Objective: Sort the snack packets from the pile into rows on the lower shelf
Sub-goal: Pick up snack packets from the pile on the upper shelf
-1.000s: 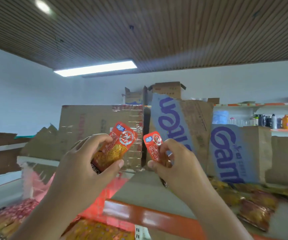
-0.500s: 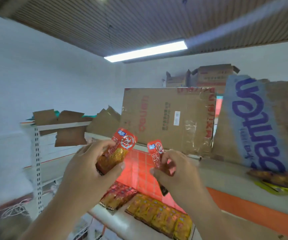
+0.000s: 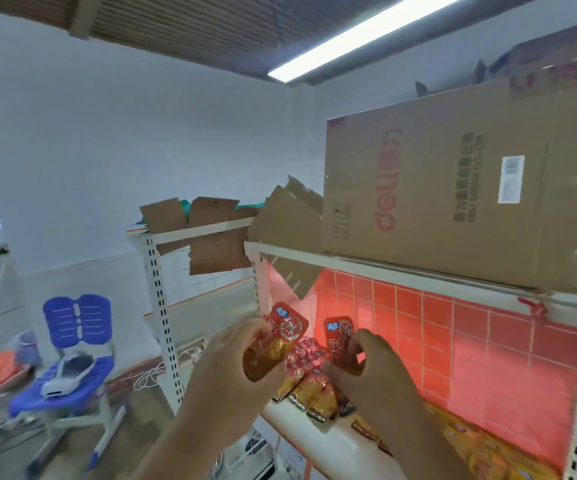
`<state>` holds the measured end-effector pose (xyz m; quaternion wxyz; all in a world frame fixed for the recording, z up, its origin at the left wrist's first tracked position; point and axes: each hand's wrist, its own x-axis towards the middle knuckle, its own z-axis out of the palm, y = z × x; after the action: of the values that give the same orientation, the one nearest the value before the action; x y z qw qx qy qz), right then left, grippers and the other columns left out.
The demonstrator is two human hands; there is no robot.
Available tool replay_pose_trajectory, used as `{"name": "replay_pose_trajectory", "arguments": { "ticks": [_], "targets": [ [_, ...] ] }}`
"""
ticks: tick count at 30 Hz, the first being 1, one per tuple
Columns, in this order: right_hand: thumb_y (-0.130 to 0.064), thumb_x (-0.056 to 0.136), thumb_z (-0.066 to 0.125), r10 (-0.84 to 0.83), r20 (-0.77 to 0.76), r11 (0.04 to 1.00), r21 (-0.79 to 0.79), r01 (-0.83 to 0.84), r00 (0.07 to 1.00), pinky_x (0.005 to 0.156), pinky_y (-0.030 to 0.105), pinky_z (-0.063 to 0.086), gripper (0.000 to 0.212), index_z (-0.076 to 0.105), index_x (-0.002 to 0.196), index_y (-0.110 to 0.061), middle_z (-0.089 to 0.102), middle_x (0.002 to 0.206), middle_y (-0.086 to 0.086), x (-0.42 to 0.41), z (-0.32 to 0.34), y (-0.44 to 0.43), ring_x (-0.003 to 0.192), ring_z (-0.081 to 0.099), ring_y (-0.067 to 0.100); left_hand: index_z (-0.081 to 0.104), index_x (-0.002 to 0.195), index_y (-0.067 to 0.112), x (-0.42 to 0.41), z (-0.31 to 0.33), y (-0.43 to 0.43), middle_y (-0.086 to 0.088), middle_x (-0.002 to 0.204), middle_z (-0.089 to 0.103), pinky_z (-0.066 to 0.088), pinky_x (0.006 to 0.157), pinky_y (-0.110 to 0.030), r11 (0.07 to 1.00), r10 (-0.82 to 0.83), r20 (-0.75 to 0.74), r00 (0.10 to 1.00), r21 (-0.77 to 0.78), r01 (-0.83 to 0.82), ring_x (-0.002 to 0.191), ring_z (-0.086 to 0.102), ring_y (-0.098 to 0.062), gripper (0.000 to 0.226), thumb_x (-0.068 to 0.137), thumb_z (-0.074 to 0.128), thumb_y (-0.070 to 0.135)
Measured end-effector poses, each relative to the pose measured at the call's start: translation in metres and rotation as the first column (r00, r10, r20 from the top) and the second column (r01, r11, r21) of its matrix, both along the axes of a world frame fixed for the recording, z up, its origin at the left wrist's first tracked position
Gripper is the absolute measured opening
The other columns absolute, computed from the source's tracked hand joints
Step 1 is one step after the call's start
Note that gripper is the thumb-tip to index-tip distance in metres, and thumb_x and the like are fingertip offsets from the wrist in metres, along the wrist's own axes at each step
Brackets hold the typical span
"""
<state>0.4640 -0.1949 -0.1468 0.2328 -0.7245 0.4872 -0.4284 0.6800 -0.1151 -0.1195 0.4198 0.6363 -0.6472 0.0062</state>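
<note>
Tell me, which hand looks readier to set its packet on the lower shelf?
Probably the right hand: its packet is over the shelved rows, while the left hand hovers at the left end of the lower shelf.

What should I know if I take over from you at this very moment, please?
Left hand: grips a red snack packet, held up in front of the shelving.
Right hand: pinches a second red packet, held upright beside the first.
Lower shelf: laid packets lie side by side near its left end, with more further right.
Done: part of the rows is laid.
Left: place these two packets into the rows, then fetch more. The pile is not in view.
</note>
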Motion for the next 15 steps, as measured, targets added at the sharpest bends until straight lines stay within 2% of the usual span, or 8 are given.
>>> {"name": "replay_pose_trajectory", "arguments": {
  "ticks": [5,9,11,13,15],
  "targets": [
    [-0.057,0.077,0.079,0.005,-0.061,0.995,0.098,0.001,0.998,0.062,0.028,0.043,0.039,0.048,0.088,-0.037,0.057,0.09,-0.011,0.022,-0.031,-0.068,0.078,0.056,0.006,0.05,0.114,0.056,0.008,-0.026,-0.075,0.032,0.104,0.06,0.041,0.074,-0.013,0.993,-0.036,-0.019,0.999,0.114,0.038,0.096,0.055,0.013,0.049,0.068,0.058,0.07],
    [-0.061,0.077,0.078,-0.009,-0.128,0.988,0.151,0.028,0.992,0.06,0.029,0.044,0.043,0.048,0.091,-0.034,0.057,0.089,-0.009,0.035,-0.052,-0.114,0.076,0.057,0.008,0.05,0.114,0.053,0.02,-0.051,-0.125,0.028,0.105,0.061,0.041,0.074,-0.012,0.982,-0.033,-0.054,0.998,0.183,0.043,0.099,0.056,0.012,0.049,0.071,0.064,0.071],
    [-0.062,0.077,0.077,-0.009,-0.157,0.984,0.175,0.037,0.987,0.059,0.029,0.041,0.043,0.045,0.089,-0.035,0.056,0.089,-0.008,0.041,-0.064,-0.13,0.075,0.056,0.01,0.049,0.113,0.053,0.027,-0.065,-0.145,0.026,0.106,0.061,0.042,0.069,-0.011,0.973,-0.036,-0.056,0.998,0.224,0.048,0.1,0.057,0.01,0.046,0.073,0.067,0.07],
    [-0.062,0.077,0.077,-0.011,-0.185,0.981,0.19,0.047,0.983,0.057,0.028,0.037,0.044,0.043,0.087,-0.035,0.055,0.087,-0.011,0.045,-0.076,-0.142,0.074,0.054,0.007,0.05,0.11,0.052,0.032,-0.08,-0.161,0.027,0.101,0.06,0.045,0.067,-0.006,0.969,-0.043,-0.069,0.997,0.241,0.059,0.102,0.052,0.019,0.043,0.075,0.069,0.066],
    [-0.061,0.075,0.077,-0.017,-0.204,0.977,0.205,0.06,0.979,0.056,0.029,0.036,0.044,0.043,0.086,-0.035,0.055,0.084,-0.011,0.048,-0.087,-0.15,0.072,0.053,0.005,0.049,0.11,0.053,0.036,-0.093,-0.174,0.029,0.099,0.059,0.045,0.066,-0.007,0.963,-0.041,-0.079,0.996,0.262,0.06,0.102,0.051,0.02,0.044,0.073,0.069,0.065]
  ]
}}
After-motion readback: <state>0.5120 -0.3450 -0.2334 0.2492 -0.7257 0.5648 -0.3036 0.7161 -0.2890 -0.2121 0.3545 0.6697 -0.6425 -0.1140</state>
